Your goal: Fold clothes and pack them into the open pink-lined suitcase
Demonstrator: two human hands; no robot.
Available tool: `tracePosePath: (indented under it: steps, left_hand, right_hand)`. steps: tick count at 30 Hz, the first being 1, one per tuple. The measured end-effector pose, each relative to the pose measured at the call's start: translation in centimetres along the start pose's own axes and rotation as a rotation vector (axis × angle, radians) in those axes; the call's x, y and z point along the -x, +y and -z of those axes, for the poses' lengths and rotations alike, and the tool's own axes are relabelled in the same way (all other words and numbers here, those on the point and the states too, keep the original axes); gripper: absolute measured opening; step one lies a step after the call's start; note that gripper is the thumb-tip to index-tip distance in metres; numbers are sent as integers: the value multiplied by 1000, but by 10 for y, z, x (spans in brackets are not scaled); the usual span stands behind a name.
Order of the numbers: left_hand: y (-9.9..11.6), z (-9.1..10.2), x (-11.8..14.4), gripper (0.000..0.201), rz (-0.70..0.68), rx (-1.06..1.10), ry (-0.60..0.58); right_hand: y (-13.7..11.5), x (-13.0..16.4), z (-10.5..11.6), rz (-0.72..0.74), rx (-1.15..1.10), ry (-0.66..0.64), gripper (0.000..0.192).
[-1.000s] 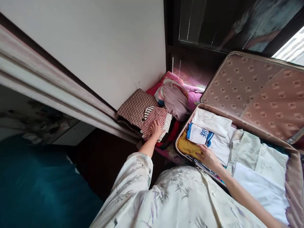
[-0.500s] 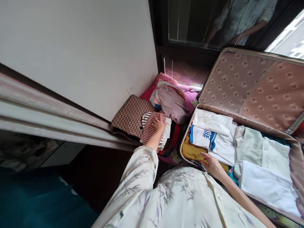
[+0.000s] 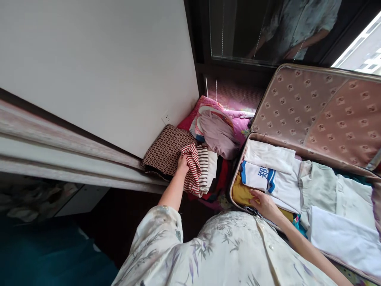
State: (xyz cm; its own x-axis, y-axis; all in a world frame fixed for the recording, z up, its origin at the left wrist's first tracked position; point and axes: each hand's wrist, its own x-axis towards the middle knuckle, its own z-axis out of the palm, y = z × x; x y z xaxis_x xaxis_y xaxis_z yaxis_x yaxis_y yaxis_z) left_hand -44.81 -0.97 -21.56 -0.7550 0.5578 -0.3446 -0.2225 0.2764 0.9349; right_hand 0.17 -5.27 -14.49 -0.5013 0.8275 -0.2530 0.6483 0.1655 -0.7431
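My left hand [image 3: 182, 163] is closed on the edge of a red-and-white striped garment [image 3: 193, 171], which is bunched and partly lifted. Beneath and beside it lie a black-and-white striped garment [image 3: 203, 165] and a white folded cloth [image 3: 212, 165]. My right hand [image 3: 262, 201] rests at the near rim of the open suitcase [image 3: 238, 198], its fingers loosely apart over a mustard-yellow cloth [image 3: 241, 191]. In the suitcase are a white shirt with blue trim [image 3: 254, 174], grey-green clothes [image 3: 318, 186] and a white folded cloth [image 3: 342, 232].
A brown patterned cushion [image 3: 169, 149] lies against the white wall [image 3: 119, 71]. Behind the striped clothes are a mauve garment [image 3: 218, 133] and a pink pillow [image 3: 201, 105]. The suitcase lid [image 3: 321, 111] stands open beneath the dark window frame [image 3: 238, 67].
My left hand, which lay spread on the red-striped garment, has gripped it and pulled it left, uncovering more of the black-striped one. My right hand has stayed at the suitcase rim.
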Motion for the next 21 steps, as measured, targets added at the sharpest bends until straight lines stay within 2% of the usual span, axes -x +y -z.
tracePosePath:
  steps: [3, 5, 8, 11, 13, 15, 18, 21]
  left_hand:
    - [7, 28, 18, 27, 76, 290, 3]
    - [14, 38, 39, 22, 120, 440, -13]
    - [27, 36, 89, 18, 121, 457, -86]
    - [42, 26, 158, 27, 34, 349, -238]
    - [57, 21, 200, 35, -58, 287, -368]
    - [74, 15, 230, 41, -157, 317, -449]
    - [97, -4, 257, 31, -217, 384, -470]
    - [110, -34, 273, 24, -168, 392, -543]
  right_hand:
    - [-11, -25, -4, 16, -75, -71, 50]
    - [-32, -49, -15, 37, -198, -119, 68]
    - [-86, -82, -42, 97, -487, -214, 99]
    - [-145, -93, -63, 356, -749, -337, 108]
    - [-172, -89, -65, 471, -857, -313, 101]
    - [-186, -80, -57, 522, -805, -254, 90]
    - [-187, -62, -32, 455, -823, -67, 72]
    - [-175, -43, 3, 335, -951, 176, 74]
